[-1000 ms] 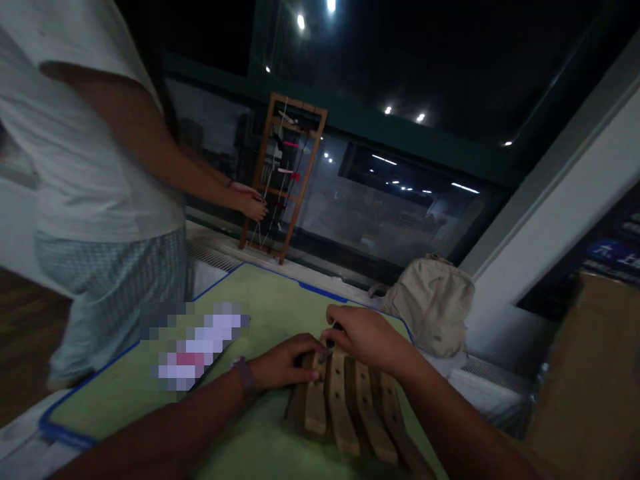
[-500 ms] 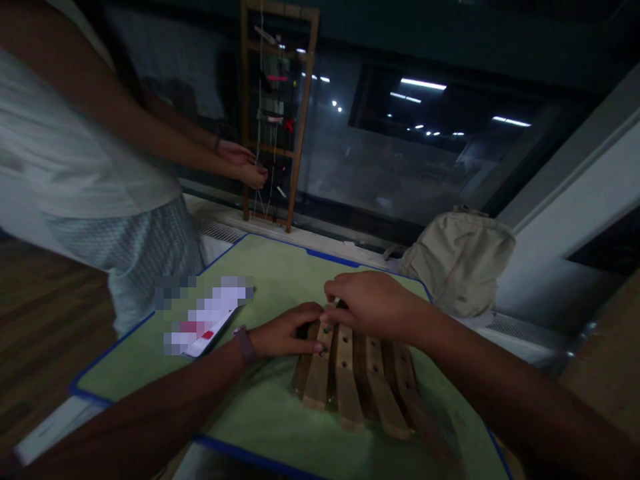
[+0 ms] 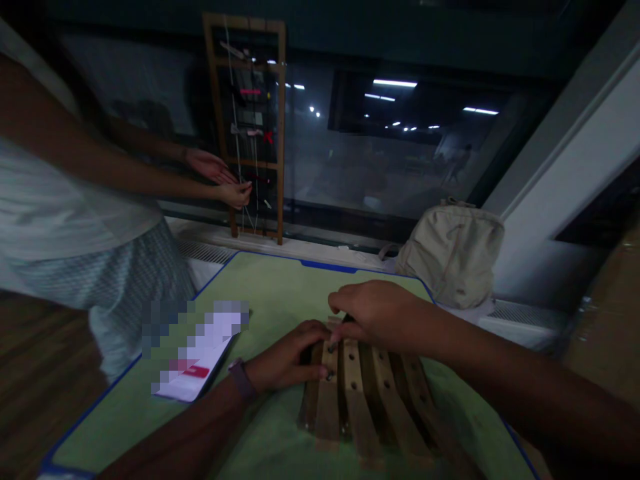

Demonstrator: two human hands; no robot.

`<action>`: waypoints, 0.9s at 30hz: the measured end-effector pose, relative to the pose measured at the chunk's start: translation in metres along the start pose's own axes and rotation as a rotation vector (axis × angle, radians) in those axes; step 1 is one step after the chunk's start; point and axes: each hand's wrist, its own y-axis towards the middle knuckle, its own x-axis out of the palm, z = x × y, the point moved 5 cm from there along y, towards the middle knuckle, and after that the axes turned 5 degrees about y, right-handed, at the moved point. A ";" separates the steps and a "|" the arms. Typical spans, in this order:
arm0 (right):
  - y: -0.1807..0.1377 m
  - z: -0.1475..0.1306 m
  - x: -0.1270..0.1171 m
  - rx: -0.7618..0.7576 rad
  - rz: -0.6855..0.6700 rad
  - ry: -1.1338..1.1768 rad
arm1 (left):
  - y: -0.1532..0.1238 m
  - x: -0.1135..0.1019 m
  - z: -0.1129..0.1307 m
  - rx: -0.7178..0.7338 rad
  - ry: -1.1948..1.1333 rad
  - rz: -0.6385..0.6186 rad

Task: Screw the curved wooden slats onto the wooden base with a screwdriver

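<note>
Bending both bare hands over a brown wooden object with holed slats [image 3: 358,403], which lies on a pale green, blue-edged tabletop [image 3: 270,287].

The left hand's [image 3: 283,363] thumb touches the leftmost slat by its lower hole, its other fingers curled near the top; the right hand's [image 3: 377,310] bent fingers meet that slat's upper hole. Whether either hand grips firmly, I cannot tell. A flat, white-and-red-faced device [image 3: 183,388] lies to the left; a beige fabric backpack [image 3: 455,257] sits beyond the table.
</note>
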 end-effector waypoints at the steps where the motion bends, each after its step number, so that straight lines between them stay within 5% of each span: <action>1: -0.006 -0.001 0.000 -0.040 0.009 0.081 | 0.000 0.000 0.000 0.005 -0.010 0.001; 6: -0.024 -0.006 0.005 -0.101 0.150 0.312 | 0.000 0.000 -0.003 0.009 -0.021 0.019; 11: -0.012 -0.003 0.018 0.001 0.129 0.141 | 0.000 0.001 -0.004 -0.014 -0.041 -0.013; 17: -0.039 -0.001 -0.017 -0.017 0.344 0.139 | 0.000 -0.001 -0.001 -0.060 -0.072 -0.040; 27: -0.036 -0.009 0.004 -0.001 0.273 0.060 | 0.000 -0.001 -0.006 -0.061 -0.083 -0.018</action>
